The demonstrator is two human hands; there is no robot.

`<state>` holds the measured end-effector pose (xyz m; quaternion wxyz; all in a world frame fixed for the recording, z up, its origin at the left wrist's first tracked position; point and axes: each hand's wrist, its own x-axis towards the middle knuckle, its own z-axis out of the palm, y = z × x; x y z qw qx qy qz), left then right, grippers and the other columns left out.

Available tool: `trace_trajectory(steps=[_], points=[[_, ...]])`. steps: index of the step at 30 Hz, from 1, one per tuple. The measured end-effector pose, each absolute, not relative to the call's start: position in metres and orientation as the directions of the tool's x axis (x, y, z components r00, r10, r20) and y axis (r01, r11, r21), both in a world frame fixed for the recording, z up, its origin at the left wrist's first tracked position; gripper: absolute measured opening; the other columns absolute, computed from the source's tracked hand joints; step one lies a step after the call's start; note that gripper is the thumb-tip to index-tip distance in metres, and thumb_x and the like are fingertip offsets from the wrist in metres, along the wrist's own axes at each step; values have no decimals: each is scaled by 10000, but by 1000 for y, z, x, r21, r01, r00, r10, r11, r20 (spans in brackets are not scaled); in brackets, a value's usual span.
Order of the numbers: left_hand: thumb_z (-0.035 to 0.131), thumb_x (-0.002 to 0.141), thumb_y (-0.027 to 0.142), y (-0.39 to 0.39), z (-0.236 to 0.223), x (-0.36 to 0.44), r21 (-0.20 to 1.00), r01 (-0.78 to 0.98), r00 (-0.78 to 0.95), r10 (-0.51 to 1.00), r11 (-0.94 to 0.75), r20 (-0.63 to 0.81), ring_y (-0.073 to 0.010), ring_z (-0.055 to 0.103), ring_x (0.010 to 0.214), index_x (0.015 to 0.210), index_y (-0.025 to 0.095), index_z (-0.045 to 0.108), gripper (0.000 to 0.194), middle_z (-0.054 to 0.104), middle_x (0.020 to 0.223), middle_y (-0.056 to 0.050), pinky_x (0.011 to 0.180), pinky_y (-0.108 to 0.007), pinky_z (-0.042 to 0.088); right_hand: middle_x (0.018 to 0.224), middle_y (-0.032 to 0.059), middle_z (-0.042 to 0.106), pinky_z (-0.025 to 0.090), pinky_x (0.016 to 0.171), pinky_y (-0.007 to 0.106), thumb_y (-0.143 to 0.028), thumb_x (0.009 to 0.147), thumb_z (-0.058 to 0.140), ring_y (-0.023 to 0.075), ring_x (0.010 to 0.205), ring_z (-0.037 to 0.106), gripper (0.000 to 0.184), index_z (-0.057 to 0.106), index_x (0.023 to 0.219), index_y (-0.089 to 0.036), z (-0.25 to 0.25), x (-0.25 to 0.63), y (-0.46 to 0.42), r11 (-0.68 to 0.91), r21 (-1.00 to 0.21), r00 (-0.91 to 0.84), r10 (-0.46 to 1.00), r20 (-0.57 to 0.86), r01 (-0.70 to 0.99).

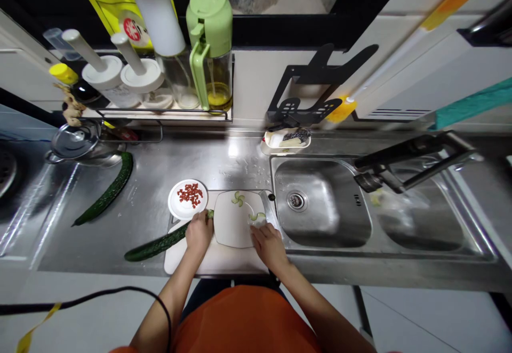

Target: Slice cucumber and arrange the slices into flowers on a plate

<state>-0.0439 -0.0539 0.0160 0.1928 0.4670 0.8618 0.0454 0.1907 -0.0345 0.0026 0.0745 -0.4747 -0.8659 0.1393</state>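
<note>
My left hand [199, 231] is closed around the cut end of a dark green cucumber [160, 246], which slants down to the left across a white cutting board [176, 259]. Directly to its right, a white plate [232, 230] lies on the board. A small fan of thin cucumber slices [237, 199] sits near its top edge, with a few more slices [257, 216] near its right edge. My right hand [270, 245] is at the plate's right side, fingers drawn together just below those slices. What its fingertips hold, if anything, is hidden. Behind my left hand, a round white dish [174, 206] holds diced red pieces [190, 194].
Another cucumber [108, 198] lies on the steel counter at left. A metal blade [271, 209] and a cucumber end [272, 197] are right of the plate. The double sink [324, 203] with a black faucet [400, 161] is at right. An oil bottle [212, 43] stands on the rack behind.
</note>
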Motion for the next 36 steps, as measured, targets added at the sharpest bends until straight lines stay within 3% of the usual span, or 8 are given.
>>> trace_trajectory(steps=[8,18,23,30,36], points=[[504,858,276,-55,14,-46,343,750,-495,824,566,-277,-167,614,744,1020,208,611,206,677,877,-49,642,-250,377,812,58,622,350,719,325,-232,911,471,207,861,516,238,647,1070,-214,4,190,-33,516,-315,-546,838,-9,796],[443,888,334,-54,15,-46,190,808,-500,820,557,-277,-171,610,664,928,213,642,237,687,804,-56,569,-244,319,824,57,631,345,713,322,-227,908,473,203,863,509,235,650,1062,-213,5,189,-32,515,-335,-548,836,-8,789],[432,896,356,-55,15,-49,174,806,-516,816,566,-261,-168,612,673,921,216,654,263,694,810,-59,570,-239,319,837,57,632,351,720,322,-229,899,492,205,875,507,232,646,1071,-214,5,189,-31,518,-331,-555,832,-20,789],[452,893,336,-54,16,-48,195,825,-467,835,530,-292,-176,625,771,1167,241,606,328,684,980,-85,626,-242,379,837,56,635,357,726,317,-217,890,500,205,881,510,217,651,1046,-220,5,187,-32,505,-344,-545,838,-23,792],[453,890,322,-53,18,-47,176,844,-442,842,508,-309,-171,618,760,1110,228,626,295,670,978,-81,604,-241,370,832,57,635,358,727,320,-212,887,506,211,875,510,218,651,1050,-219,4,187,-32,499,-361,-544,839,-28,788]])
